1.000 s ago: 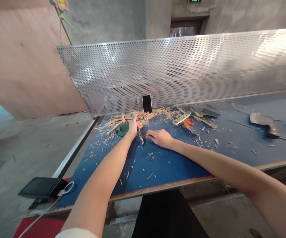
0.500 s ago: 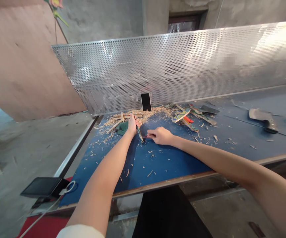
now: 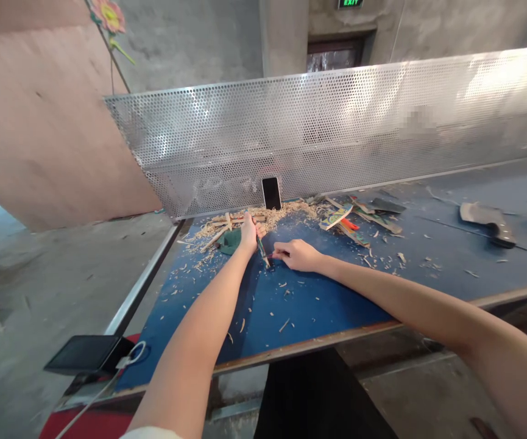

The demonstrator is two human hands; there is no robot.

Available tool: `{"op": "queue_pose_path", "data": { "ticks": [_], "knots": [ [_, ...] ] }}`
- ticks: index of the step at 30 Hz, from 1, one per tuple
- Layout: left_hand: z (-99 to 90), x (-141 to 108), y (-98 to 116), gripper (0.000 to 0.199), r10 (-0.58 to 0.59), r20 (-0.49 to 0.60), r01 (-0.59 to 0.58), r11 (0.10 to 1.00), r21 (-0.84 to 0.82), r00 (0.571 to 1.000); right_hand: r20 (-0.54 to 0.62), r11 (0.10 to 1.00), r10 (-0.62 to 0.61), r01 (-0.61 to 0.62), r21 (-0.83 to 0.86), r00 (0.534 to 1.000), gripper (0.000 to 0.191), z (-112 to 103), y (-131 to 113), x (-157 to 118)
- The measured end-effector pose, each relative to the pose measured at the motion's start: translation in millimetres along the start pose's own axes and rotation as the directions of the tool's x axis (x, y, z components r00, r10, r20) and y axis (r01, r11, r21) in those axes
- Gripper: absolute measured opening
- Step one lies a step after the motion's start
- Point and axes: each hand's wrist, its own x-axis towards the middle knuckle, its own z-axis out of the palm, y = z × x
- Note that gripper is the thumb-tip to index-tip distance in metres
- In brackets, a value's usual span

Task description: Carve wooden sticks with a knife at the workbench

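Note:
My left hand (image 3: 250, 234) is wrapped round a narrow, patterned wooden strip (image 3: 262, 250), whose lower end slants down close to the blue tabletop (image 3: 263, 305). Just right of that end, my right hand (image 3: 297, 254) is closed round a small tool with a reddish handle (image 3: 272, 255); its tip meets the strip, though the blade is too small to make out. Pale wood shavings (image 3: 290, 210) are heaped behind both hands. A dark green cloth-like piece (image 3: 229, 242) lies beside my left hand, with light wooden sticks (image 3: 216, 236) near it.
A phone (image 3: 272, 193) leans on the perforated metal panel (image 3: 245, 134). Patterned wood pieces (image 3: 336, 216) and an orange object (image 3: 350, 224) lie to the right, a curved grey piece (image 3: 480, 214) farther off. At the lower left are a black-screened device (image 3: 83, 353) and a white cable (image 3: 138, 352).
The view has tilted slightly upward, bringing a green exit sign into the picture. Both hands keep their holds, with the strip and tool still close together.

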Motion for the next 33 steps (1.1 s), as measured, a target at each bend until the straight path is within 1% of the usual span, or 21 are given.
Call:
{"op": "queue_pose_path", "data": {
  "ticks": [3, 5, 8, 11, 13, 18, 21, 25, 27, 29, 31, 33],
  "knots": [
    [-1.6, 1.1, -0.2, 0.057, 0.041, -0.02, -0.04, 0.999, 0.032, 0.999, 0.042, 1.0, 0.015, -0.015, -0.005, 0.999, 0.023, -4.3, -3.7, -2.5],
    [-3.4, 0.7, 0.5, 0.057, 0.046, -0.009, -0.046, 0.998, 0.03, 0.999, 0.081, 0.999, 0.017, -0.014, -0.045, 0.997, 0.021, -9.8, -4.4, -5.6],
    [-5.3, -0.9, 1.9, 0.059, 0.062, 0.024, -0.062, 0.998, 0.015, 0.998, 0.121, 0.994, -0.014, 0.027, -0.107, 0.993, 0.017, -17.0, -2.7, -10.1],
    [-4.4, -2.9, 2.7, 0.059, 0.085, 0.044, -0.085, 0.996, 0.011, 0.995, 0.095, 0.995, -0.03, 0.039, -0.095, 0.995, 0.015, -18.2, -0.5, -11.8],
    [-2.5, -3.9, 2.9, 0.06, 0.077, 0.045, -0.078, 0.997, 0.019, 0.996, 0.072, 0.996, -0.026, 0.032, -0.088, 0.997, 0.015, -16.2, 0.2, -11.1],
    [0.7, -4.1, 2.7, 0.062, 0.062, 0.035, -0.063, 0.997, 0.035, 0.997, 0.06, 0.993, -0.052, 0.057, -0.1, 0.997, 0.016, -10.6, 0.4, -7.7],
    [-0.8, -3.2, 2.4, 0.061, 0.07, 0.031, -0.072, 0.996, 0.047, 0.997, 0.048, 0.996, -0.057, 0.06, -0.061, 0.997, 0.016, -10.9, 2.4, -6.6],
    [-3.0, -1.5, 1.8, 0.059, 0.078, 0.038, -0.08, 0.995, 0.064, 0.996, 0.046, 0.997, -0.077, 0.077, -0.005, 0.996, 0.016, -16.8, 8.7, -6.3],
    [-2.9, -0.6, 1.1, 0.06, 0.07, 0.034, -0.072, 0.995, 0.069, 0.997, 0.025, 0.998, -0.053, 0.052, 0.031, 0.998, 0.017, -19.6, 12.0, -6.1],
    [-2.0, 0.3, 0.1, 0.061, 0.061, 0.018, -0.062, 0.995, 0.074, 0.998, -0.025, 0.999, -0.008, 0.009, 0.054, 1.0, 0.019, -20.2, 13.4, -4.9],
    [-0.9, 1.0, -1.0, 0.061, 0.059, 0.002, -0.059, 0.996, 0.073, 0.998, -0.069, 0.999, 0.023, -0.02, 0.048, 0.997, 0.019, -17.8, 11.7, -2.4],
    [-0.1, 1.5, -1.8, 0.061, 0.066, -0.007, -0.065, 0.996, 0.065, 0.998, -0.073, 0.999, 0.031, -0.029, 0.021, 0.997, 0.018, -13.2, 6.7, 0.8]
  ]
}}
